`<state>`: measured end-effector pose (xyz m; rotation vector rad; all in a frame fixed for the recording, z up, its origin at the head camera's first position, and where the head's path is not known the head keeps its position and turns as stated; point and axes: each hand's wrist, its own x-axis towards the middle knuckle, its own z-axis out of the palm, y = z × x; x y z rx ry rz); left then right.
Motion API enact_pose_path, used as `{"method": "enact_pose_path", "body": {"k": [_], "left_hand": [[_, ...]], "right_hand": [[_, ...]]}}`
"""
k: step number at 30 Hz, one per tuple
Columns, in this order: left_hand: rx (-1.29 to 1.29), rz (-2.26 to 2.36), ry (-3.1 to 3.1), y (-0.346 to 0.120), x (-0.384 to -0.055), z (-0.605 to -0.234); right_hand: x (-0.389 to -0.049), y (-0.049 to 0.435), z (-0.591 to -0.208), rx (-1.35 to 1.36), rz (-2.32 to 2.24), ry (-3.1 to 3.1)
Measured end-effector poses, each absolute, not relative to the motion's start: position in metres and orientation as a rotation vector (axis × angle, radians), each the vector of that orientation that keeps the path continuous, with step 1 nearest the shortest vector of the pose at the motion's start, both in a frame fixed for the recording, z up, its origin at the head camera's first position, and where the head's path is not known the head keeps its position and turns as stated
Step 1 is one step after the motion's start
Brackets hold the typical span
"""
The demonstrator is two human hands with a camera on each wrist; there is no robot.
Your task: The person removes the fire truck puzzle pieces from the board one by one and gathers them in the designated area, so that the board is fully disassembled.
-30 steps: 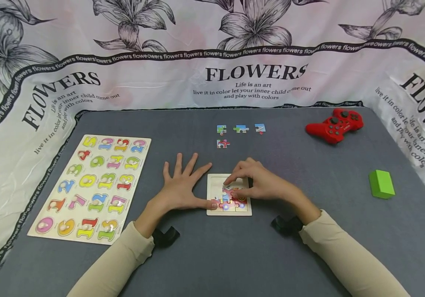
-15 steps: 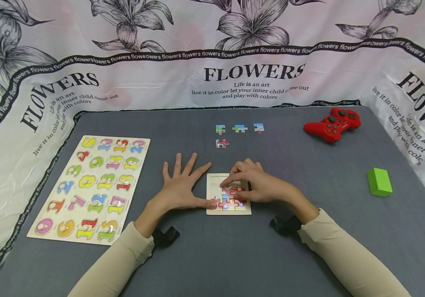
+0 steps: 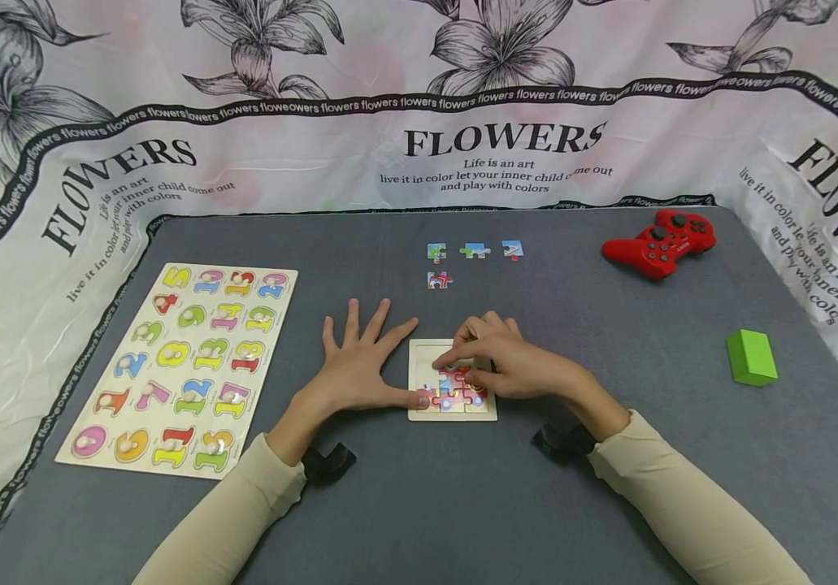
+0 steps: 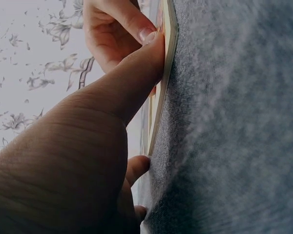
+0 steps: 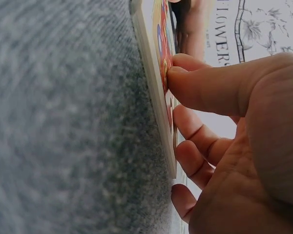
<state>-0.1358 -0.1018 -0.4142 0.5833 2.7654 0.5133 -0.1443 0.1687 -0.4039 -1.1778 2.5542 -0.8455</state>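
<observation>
A small jigsaw tray (image 3: 455,417) with a pale wooden border lies in the middle, its lower part filled with colourful pieces. My left hand (image 3: 360,370) lies beside it, fingers spread wide on the cloth, its thumb (image 4: 154,48) resting on the tray's lower left border. Over the tray's upper right side, my right hand (image 3: 517,357) has its thumb and index finger around a jigsaw piece (image 3: 448,377) at the top of the filled part. In the right wrist view the thumb (image 5: 195,87) tip is right at the picture surface, and the other fingers curl beyond; the fingertips partly hide the piece.
Several loose jigsaw pieces (image 3: 475,250) lie beyond the tray. A wooden number board (image 3: 224,375) is at the left. A red game controller (image 3: 658,244) and a green block (image 3: 752,357) are at the right. A floral printed sheet (image 3: 316,166) hangs behind the grey table.
My right index fingertip has shifted slightly left, and the thumb has moved a little over the pieces. My left hand holds its place on the tray's edge.
</observation>
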Motion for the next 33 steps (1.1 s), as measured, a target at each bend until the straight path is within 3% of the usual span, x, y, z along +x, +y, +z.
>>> {"method": "enact_pose_path", "body": {"k": [33], "left_hand": [[0.568,0.523,2.752,-0.1024,-0.1360,-0.4146]], "right_hand": [[-0.1455,0.1666,-0.4028,-1.145,-0.931,2.508]]}}
